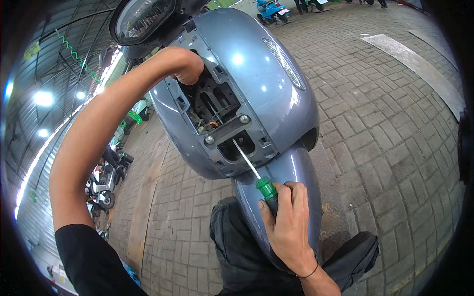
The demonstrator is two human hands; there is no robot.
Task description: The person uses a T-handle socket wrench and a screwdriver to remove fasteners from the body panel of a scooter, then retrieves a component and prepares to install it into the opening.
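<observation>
A blue-grey scooter (222, 39) stands before me with its front cover off and the inner frame bared. My right hand (289, 222) grips the green and black handle of a screwdriver (267, 188). Its shaft slants up and away into the lower opening of the front panel, where the tip is hidden. Two bolts, a left one (209, 140) and a right one (244, 119), sit on the crossbar just above that opening. My left hand (190, 69) reaches into the upper cavity below the headlight. Its fingers are out of sight behind the panel edge.
The headlight (143, 22) is at the top, and the front fender (276, 172) lies under my right hand, between my knees. Brick paving (390, 163) surrounds the scooter. Other scooters, a blue one (270, 11) and a white one (102, 187), stand farther off, with people nearby.
</observation>
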